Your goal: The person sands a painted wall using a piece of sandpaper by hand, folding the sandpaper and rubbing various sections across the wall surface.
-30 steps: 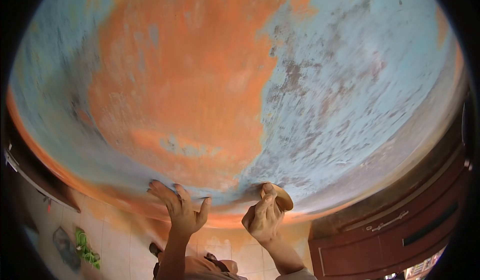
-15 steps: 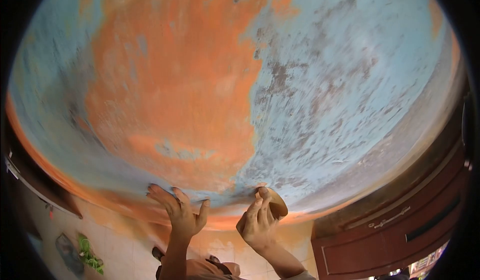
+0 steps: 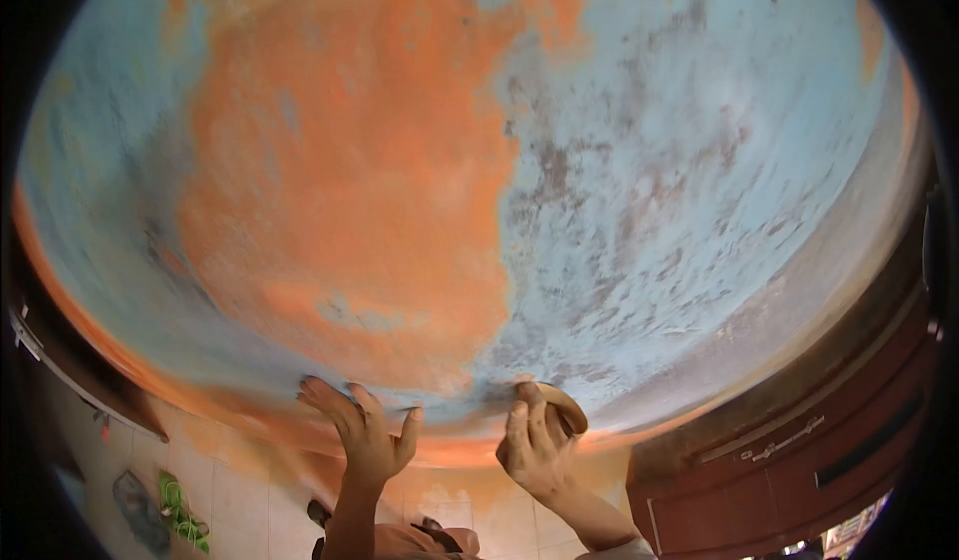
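Note:
A wall (image 3: 350, 200) with worn orange and pale blue paint fills most of the head view, its blue side scuffed with dark patches. My left hand (image 3: 370, 435) rests its spread fingertips against the wall's lower part and holds nothing. To the right, my right hand (image 3: 539, 450) pinches a curled tan sheet of sandpaper (image 3: 567, 407) and presses it near the wall surface. The sheet's far side is hidden by the fingers and its own curl.
A dark red wooden door (image 3: 759, 500) with a metal bolt (image 3: 789, 440) stands at the lower right. On the tiled floor (image 3: 240, 490) at the lower left lie a green bundle (image 3: 182, 515) and a grey bag-like item (image 3: 140, 510).
My right hand has shifted a little right and down in view, and the sandpaper's curl has changed shape. My left hand stays on the wall, nearly unmoved.

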Demonstrator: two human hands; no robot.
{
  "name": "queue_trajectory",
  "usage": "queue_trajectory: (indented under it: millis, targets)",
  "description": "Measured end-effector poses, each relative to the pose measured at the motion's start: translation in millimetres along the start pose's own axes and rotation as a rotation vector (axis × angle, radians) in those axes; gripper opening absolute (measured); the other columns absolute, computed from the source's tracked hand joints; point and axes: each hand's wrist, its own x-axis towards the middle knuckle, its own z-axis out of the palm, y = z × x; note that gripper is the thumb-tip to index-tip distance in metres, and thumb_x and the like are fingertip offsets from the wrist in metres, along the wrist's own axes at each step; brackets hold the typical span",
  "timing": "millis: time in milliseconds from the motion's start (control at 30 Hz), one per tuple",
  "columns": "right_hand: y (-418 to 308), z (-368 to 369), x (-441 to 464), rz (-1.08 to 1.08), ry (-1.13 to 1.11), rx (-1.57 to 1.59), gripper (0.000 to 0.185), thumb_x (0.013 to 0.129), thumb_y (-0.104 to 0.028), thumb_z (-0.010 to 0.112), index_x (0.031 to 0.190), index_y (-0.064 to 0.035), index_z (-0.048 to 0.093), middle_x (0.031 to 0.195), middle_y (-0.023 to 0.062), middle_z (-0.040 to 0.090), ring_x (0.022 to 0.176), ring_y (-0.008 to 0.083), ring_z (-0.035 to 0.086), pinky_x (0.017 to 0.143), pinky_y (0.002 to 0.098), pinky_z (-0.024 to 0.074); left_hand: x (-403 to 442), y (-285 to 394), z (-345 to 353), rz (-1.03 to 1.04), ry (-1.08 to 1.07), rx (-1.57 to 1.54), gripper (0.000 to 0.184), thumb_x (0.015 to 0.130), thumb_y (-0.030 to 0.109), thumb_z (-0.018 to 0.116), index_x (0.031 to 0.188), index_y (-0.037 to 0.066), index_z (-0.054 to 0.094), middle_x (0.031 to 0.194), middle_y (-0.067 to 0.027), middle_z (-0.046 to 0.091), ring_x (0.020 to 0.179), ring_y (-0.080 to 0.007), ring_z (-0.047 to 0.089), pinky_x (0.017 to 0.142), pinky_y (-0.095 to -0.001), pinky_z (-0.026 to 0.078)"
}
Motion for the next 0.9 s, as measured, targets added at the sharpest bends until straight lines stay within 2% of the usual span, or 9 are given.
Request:
queue_trajectory:
  millis: [100,167,200,367,433,467,533,767,900]
  targets:
    - [3.8,-8.4,-1.4,0.017,0.049,0.089,0.068,0.068,-0.006,0.056,0.135,-0.0079,0.045,0.130,0.0106,0.058,0.069,0.0238,0.055,0.059,0.0414,0.0446,-4.8,10.1,0.9,-0.018,0.001,0.005,0.092,0.090,0.032,0.058,0.150,0.002,-0.006,0.146,-0.0386,-0.022,0.135,-0.0583,-0.019,0.102,-0.0724,-0.006]
    - [10.7,-18.3,-3.3,-0.024,-0.002,-0.018,0.066,0.070,-0.006,0.056,0.135,-0.0088,0.045,0.132,0.0107,0.056,0.071,0.0239,0.055,0.056,0.0406,0.0447,-1.8,3.2,-2.3,-0.002,0.009,0.015,0.092,0.090,0.032,0.057,0.150,0.002,-0.006,0.146,-0.0385,-0.022,0.135,-0.0582,-0.020,0.102,-0.0724,-0.006]
    - [17.2,-17.2,-2.0,-0.052,-0.013,-0.014,0.066,0.072,-0.006,0.056,0.137,-0.0101,0.043,0.133,0.0096,0.055,0.069,0.0227,0.055,0.055,0.0373,0.0449,-1.8,3.4,-2.6,0.006,0.012,-0.003,0.092,0.090,0.033,0.057,0.150,0.002,-0.006,0.146,-0.0382,-0.023,0.135,-0.0578,-0.020,0.102,-0.0721,-0.006]
    - [19.5,-14.9,-0.4,-0.050,0.027,0.028,0.064,0.075,-0.009,0.059,0.138,-0.0135,0.046,0.133,0.0062,0.056,0.065,0.0190,0.054,0.052,0.0345,0.0447,-3.8,9.6,3.5,-0.011,0.015,0.007,0.092,0.091,0.036,0.055,0.150,0.003,-0.007,0.147,-0.0367,-0.022,0.136,-0.0563,-0.020,0.103,-0.0713,-0.007]
    - [26.5,-27.5,-0.2,-0.095,-0.137,-0.045,0.062,0.076,-0.011,0.059,0.137,-0.0169,0.048,0.133,0.0014,0.055,0.069,0.0175,0.056,0.056,0.0330,0.0449,-3.8,7.4,6.8,-0.018,0.041,0.002,0.096,0.088,0.041,0.059,0.151,0.006,-0.005,0.147,-0.0384,-0.019,0.134,-0.0606,-0.017,0.101,-0.0746,-0.003]
    - [25.1,-24.6,2.9,-0.090,-0.127,-0.049,0.062,0.076,-0.011,0.059,0.137,-0.0169,0.048,0.133,0.0014,0.055,0.069,0.0175,0.056,0.056,0.0330,0.0449,-1.5,5.4,7.5,-0.007,0.046,0.002,0.096,0.088,0.041,0.059,0.151,0.006,-0.005,0.147,-0.0384,-0.019,0.134,-0.0606,-0.017,0.101,-0.0746,-0.003]
    - [24.0,-19.1,9.4,-0.137,-0.113,0.091,0.072,0.074,0.000,0.055,0.143,-0.0098,0.037,0.131,0.0120,0.054,0.067,0.0243,0.053,0.060,0.0394,0.0465,-3.3,6.6,8.3,-0.017,0.057,0.006,0.096,0.089,0.041,0.058,0.151,0.006,-0.005,0.147,-0.0391,-0.019,0.134,-0.0612,-0.017,0.100,-0.0752,-0.003]
    - [37.2,-23.8,1.2,-0.168,-0.130,0.055,0.067,0.076,-0.001,0.055,0.141,-0.0096,0.040,0.124,0.0099,0.059,0.067,0.0235,0.054,0.057,0.0386,0.0472,-0.9,3.6,6.7,-0.024,0.046,-0.015,0.096,0.089,0.041,0.059,0.151,0.007,-0.005,0.147,-0.0398,-0.018,0.133,-0.0620,-0.015,0.099,-0.0761,-0.003]
    - [26.9,-21.7,12.8,-0.154,-0.096,0.120,0.065,0.077,-0.001,0.055,0.139,-0.0091,0.043,0.126,0.0100,0.059,0.069,0.0230,0.056,0.058,0.0367,0.0473,-6.2,9.2,4.6,-0.035,0.022,0.008,0.096,0.088,0.041,0.060,0.151,0.006,-0.004,0.147,-0.0402,-0.018,0.134,-0.0615,-0.015,0.099,-0.0762,-0.003]
